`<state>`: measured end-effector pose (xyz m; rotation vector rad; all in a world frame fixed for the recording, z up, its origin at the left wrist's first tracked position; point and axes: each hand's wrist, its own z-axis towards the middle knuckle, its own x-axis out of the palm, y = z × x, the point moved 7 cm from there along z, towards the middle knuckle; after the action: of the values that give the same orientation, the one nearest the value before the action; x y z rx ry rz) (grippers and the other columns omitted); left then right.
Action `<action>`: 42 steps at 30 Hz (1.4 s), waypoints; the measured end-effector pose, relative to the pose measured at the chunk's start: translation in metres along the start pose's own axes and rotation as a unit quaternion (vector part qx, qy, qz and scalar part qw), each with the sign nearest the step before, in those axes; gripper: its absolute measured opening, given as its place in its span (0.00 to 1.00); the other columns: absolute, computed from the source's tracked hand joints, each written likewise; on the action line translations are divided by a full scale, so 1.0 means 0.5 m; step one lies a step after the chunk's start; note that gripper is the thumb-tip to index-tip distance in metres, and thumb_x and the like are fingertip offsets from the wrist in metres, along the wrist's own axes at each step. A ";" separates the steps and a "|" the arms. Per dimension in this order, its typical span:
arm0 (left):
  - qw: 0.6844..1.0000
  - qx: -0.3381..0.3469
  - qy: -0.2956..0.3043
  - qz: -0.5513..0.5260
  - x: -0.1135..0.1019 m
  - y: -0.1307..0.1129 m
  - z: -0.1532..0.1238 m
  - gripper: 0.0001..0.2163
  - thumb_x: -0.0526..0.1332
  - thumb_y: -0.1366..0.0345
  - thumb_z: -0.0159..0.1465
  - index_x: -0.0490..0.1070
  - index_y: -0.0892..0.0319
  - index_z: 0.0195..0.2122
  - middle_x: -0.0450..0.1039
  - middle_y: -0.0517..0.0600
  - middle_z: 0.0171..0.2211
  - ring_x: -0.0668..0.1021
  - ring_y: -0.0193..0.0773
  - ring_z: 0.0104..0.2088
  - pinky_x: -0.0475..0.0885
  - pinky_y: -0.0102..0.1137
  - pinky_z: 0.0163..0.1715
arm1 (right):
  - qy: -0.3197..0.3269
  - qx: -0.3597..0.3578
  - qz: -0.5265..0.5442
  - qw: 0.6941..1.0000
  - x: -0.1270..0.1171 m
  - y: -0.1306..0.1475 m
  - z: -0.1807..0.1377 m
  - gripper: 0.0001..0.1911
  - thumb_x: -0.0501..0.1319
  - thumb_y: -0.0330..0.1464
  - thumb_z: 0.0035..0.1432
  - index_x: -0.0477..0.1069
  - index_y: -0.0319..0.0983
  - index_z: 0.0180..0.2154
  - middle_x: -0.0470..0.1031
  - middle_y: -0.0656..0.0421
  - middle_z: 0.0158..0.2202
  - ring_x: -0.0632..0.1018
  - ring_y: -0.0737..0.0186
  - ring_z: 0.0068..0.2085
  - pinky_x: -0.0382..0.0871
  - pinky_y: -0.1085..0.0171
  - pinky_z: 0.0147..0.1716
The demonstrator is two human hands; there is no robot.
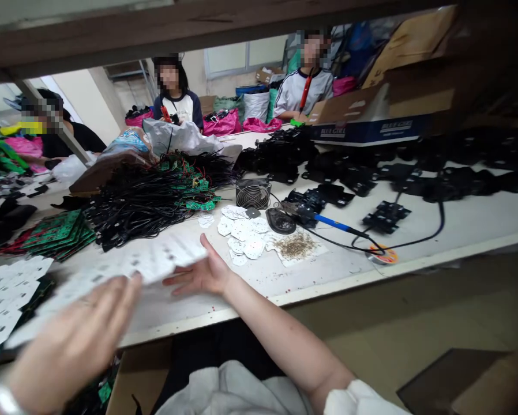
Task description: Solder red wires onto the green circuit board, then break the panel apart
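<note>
Workshop scene, long white bench point(458, 225) crowded with parts, three other people seated at its far side. Landmark: small round fan point(252, 194) mid-bench. Biggest item is a cardboard box point(371, 118) far right of the fan, blue band reading "BLUE GIRL". Black plastic housings point(415, 167) are spread right of the fan. Left of the fan sits a tangle of black cables with green circuit boards point(155, 196), and further left a stack of green boards point(60, 230). Just in front of the fan are round white discs point(241, 233), and a soldering iron point(332, 223) with a blue handle lies to the front right. A solder spool point(382, 255) lies further right, near the bench edge.

White perforated panel sheets point(155, 259) lie front-left of the fan, motion-blurred. Right hand point(202, 274) is flat with fingers spread, its tips at the sheets' edge, gripping nothing. Left hand point(75, 340) is blurred, open and spread, over or on the sheets; contact cannot be told. More white sheets point(3, 294) pile far left.

Progress: judging by the piles, many discs are already loose and plenty of sheets are left. No other writing is readable.
</note>
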<state>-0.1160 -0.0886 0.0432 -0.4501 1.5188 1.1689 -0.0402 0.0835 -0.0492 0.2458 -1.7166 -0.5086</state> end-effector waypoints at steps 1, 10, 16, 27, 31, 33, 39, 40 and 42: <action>0.999 -0.010 -0.031 0.020 -0.006 -0.013 0.036 0.27 0.48 0.69 0.64 0.50 0.52 0.65 0.72 0.53 0.51 0.77 0.47 0.46 0.76 0.38 0.36 | -0.014 -0.008 0.013 1.000 -0.014 -0.001 -0.018 0.39 0.55 0.59 0.47 0.62 0.34 0.48 0.74 0.47 0.41 0.78 0.49 0.40 0.70 0.47 0.42; 0.987 0.018 -0.104 -0.122 -0.003 -0.119 0.128 0.24 0.49 0.62 0.67 0.51 0.54 0.65 0.79 0.47 0.43 0.81 0.35 0.38 0.78 0.24 0.33 | -0.152 -0.071 -0.013 0.986 -0.126 -0.032 -0.157 0.24 0.62 0.20 0.28 0.72 0.32 0.36 0.78 0.54 0.33 0.77 0.50 0.39 0.69 0.56 0.39; 0.942 -0.175 -0.029 -0.286 0.156 0.130 0.356 0.18 0.47 0.60 0.67 0.72 0.58 0.48 0.76 0.51 0.47 0.78 0.40 0.46 0.75 0.35 0.48 | -0.221 -0.074 -0.043 0.972 -0.126 -0.055 -0.187 0.21 0.59 0.23 0.29 0.74 0.34 0.33 0.79 0.56 0.30 0.77 0.55 0.34 0.68 0.62 0.32; 0.956 -0.132 0.049 -0.256 0.427 0.195 0.501 0.21 0.46 0.61 0.66 0.63 0.63 0.57 0.59 0.59 0.61 0.61 0.49 0.62 0.57 0.48 0.61 | -0.211 -0.040 -0.056 0.975 -0.146 -0.063 -0.227 0.21 0.58 0.24 0.31 0.76 0.35 0.34 0.78 0.60 0.26 0.75 0.60 0.29 0.65 0.66 0.30; 0.954 -0.134 0.065 -0.261 0.413 0.182 0.481 0.21 0.48 0.56 0.66 0.67 0.61 0.54 0.65 0.58 0.57 0.68 0.47 0.56 0.64 0.44 0.58 | -0.186 -0.022 -0.041 0.981 -0.155 -0.070 -0.223 0.20 0.60 0.25 0.31 0.76 0.36 0.34 0.78 0.61 0.27 0.75 0.64 0.27 0.67 0.66 0.31; 0.953 -0.156 0.060 -0.253 0.399 0.187 0.478 0.22 0.53 0.52 0.63 0.67 0.60 0.53 0.66 0.57 0.55 0.69 0.47 0.54 0.66 0.42 0.56 | -0.175 -0.016 -0.036 0.984 -0.159 -0.072 -0.223 0.20 0.61 0.25 0.31 0.76 0.36 0.33 0.79 0.61 0.28 0.75 0.64 0.29 0.67 0.66 0.33; 0.933 -0.151 0.133 -0.298 0.413 0.213 0.514 0.39 0.63 0.48 0.52 0.58 0.65 0.60 0.53 0.63 0.63 0.58 0.55 0.63 0.57 0.46 0.61 | -0.142 0.007 -0.025 0.990 -0.159 -0.074 -0.218 0.21 0.63 0.25 0.31 0.76 0.35 0.34 0.79 0.58 0.32 0.77 0.62 0.32 0.67 0.64 0.35; 0.927 -0.146 0.151 -0.311 0.419 0.215 0.518 0.38 0.63 0.48 0.52 0.59 0.66 0.60 0.54 0.64 0.63 0.57 0.57 0.63 0.56 0.46 0.61 | -0.141 0.009 -0.028 0.990 -0.159 -0.074 -0.217 0.21 0.63 0.25 0.31 0.76 0.35 0.35 0.79 0.58 0.32 0.77 0.62 0.32 0.67 0.64 0.35; 0.919 -0.138 0.162 -0.332 0.420 0.214 0.521 0.34 0.63 0.50 0.53 0.64 0.66 0.56 0.57 0.64 0.61 0.59 0.56 0.62 0.56 0.45 0.61 | -0.140 0.010 -0.035 0.990 -0.160 -0.074 -0.217 0.22 0.63 0.25 0.31 0.75 0.35 0.36 0.79 0.57 0.32 0.77 0.61 0.32 0.67 0.63 0.35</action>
<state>-0.1306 0.2426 -0.0737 -1.2925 1.3032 0.7809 0.0779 0.0639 -0.1215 0.2596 -1.9918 -0.5984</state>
